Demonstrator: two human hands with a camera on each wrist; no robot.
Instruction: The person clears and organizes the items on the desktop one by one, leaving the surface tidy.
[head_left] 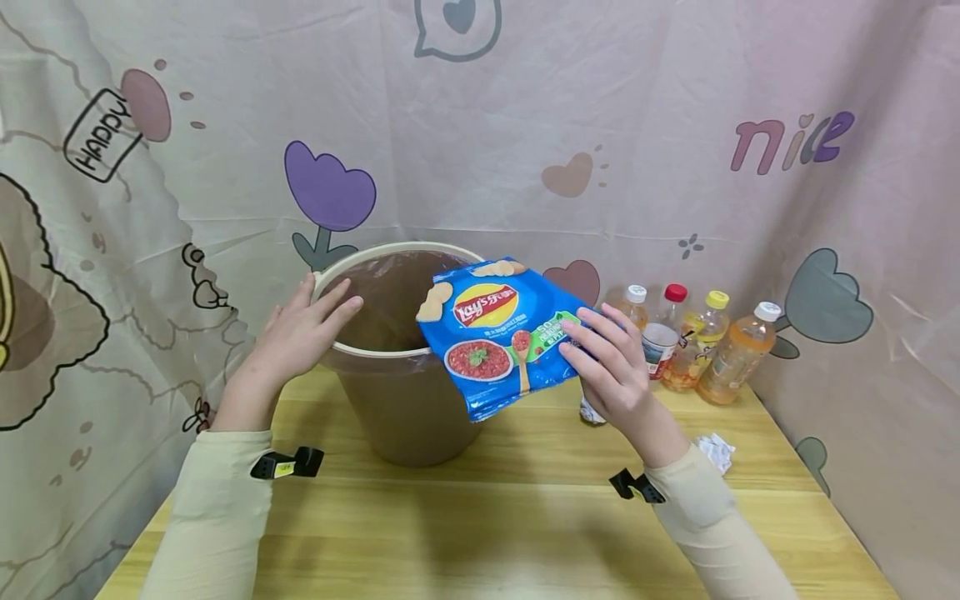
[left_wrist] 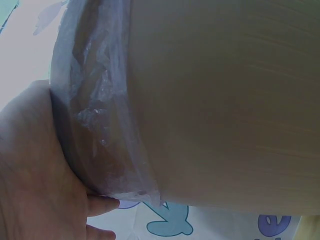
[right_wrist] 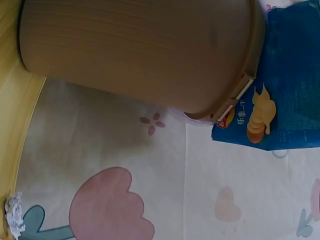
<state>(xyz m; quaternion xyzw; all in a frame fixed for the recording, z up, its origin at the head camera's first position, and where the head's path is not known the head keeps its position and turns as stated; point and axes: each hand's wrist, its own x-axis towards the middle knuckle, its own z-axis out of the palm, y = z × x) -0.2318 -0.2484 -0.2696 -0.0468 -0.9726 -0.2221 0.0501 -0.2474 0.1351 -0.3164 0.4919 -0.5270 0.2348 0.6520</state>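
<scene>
A blue bag of Lay's potato chips (head_left: 491,304) is tilted over the right side of a brown trash bin's (head_left: 405,408) mouth. My right hand (head_left: 611,367) grips the bag by its right edge, fingers across the printed front and thumb hidden behind. In the right wrist view the back of the chip bag (right_wrist: 295,80) overlaps the bin's rim. On the other side, my left hand (head_left: 303,329) lies along the bin's left rim with its fingers extended. A clear plastic liner (left_wrist: 102,115) folds over that rim in the left wrist view.
Several drink bottles (head_left: 675,342) with coloured caps stand at the back right of the wooden table (head_left: 487,542). One crumpled paper ball (head_left: 717,452) lies beside my right forearm, another (head_left: 592,412) partly behind my right hand. A printed curtain (head_left: 480,125) hangs behind.
</scene>
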